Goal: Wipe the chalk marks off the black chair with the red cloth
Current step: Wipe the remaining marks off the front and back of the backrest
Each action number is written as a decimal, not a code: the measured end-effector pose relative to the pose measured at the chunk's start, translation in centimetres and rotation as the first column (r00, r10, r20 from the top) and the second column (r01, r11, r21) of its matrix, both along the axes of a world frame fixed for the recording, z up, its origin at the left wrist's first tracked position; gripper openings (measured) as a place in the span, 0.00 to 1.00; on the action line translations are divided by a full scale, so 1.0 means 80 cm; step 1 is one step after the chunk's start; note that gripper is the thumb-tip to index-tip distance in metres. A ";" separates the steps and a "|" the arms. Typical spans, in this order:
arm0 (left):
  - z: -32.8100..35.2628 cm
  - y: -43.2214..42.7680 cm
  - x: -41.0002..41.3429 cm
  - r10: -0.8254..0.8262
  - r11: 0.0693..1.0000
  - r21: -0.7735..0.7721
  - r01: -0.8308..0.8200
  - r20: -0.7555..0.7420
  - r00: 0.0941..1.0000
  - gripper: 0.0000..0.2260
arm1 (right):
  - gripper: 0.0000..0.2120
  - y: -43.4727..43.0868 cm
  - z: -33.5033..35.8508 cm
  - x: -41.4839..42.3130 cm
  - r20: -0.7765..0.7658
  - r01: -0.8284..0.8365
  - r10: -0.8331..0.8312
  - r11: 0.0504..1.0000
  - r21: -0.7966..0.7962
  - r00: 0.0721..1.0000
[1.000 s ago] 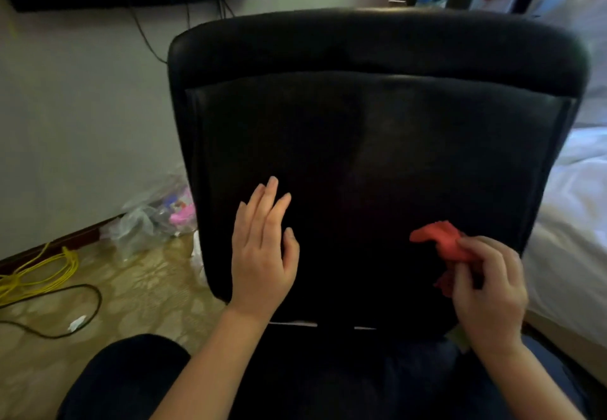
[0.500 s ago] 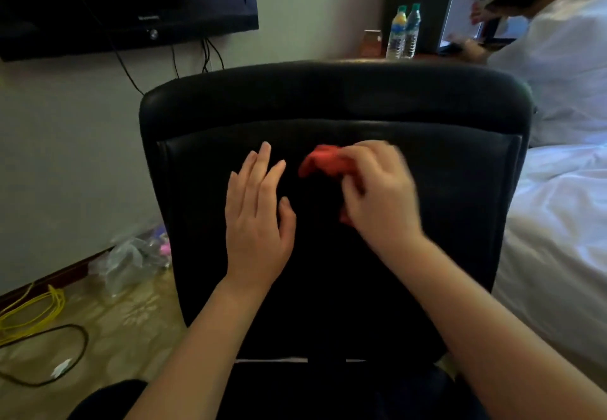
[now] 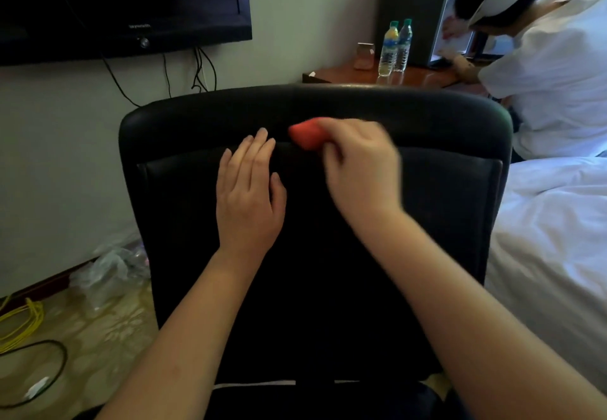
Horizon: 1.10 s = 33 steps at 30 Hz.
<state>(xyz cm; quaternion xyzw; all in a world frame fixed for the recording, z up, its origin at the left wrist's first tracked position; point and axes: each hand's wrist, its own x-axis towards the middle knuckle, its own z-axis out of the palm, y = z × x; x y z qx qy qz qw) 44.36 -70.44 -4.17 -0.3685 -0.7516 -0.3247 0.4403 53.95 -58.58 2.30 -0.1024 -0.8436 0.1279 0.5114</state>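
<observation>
The black chair [image 3: 443, 209] fills the middle of the head view, its padded backrest facing me. My left hand [image 3: 248, 196] lies flat on the backrest with straight fingers pointing up. Just to its right, my right hand [image 3: 358, 170] grips the bunched red cloth [image 3: 303, 135] and presses it against the seam below the backrest's top roll. The right hand and cloth are motion-blurred. I cannot make out any chalk marks on the dark surface.
A white bed [image 3: 551, 242] lies to the right. Behind the chair is a wooden desk [image 3: 348, 74] with two water bottles [image 3: 394, 47], where a person in white [image 3: 551, 68] bends. A TV [image 3: 124, 2] hangs on the wall; yellow and black cables [image 3: 23, 331] and plastic bags [image 3: 108, 268] lie on the floor at left.
My right hand has carried the red cloth from the backrest's lower right up to its top centre. The left hand stayed flat on the backrest. The view tilted upward.
</observation>
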 end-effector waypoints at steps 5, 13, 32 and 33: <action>-0.003 -0.005 -0.002 -0.010 0.998 0.070 0.007 0.053 0.999 0.20 | 0.15 -0.030 0.018 -0.030 0.203 -0.156 0.148 0.987 0.028 0.968; -0.004 -0.008 -0.002 0.033 0.999 0.017 -0.033 -0.007 0.999 0.17 | 0.11 0.124 -0.011 0.081 -0.041 0.206 -0.205 0.978 0.016 0.978; 0.077 -0.082 -0.085 0.166 0.985 -0.058 -0.161 0.097 0.981 0.20 | 0.15 0.070 0.044 -0.001 -0.098 0.160 -0.169 0.983 -0.095 0.981; 0.075 -0.081 -0.086 0.176 0.984 -0.056 -0.171 0.097 0.980 0.20 | 0.15 0.065 0.039 -0.005 -0.097 0.172 -0.183 0.978 -0.117 0.978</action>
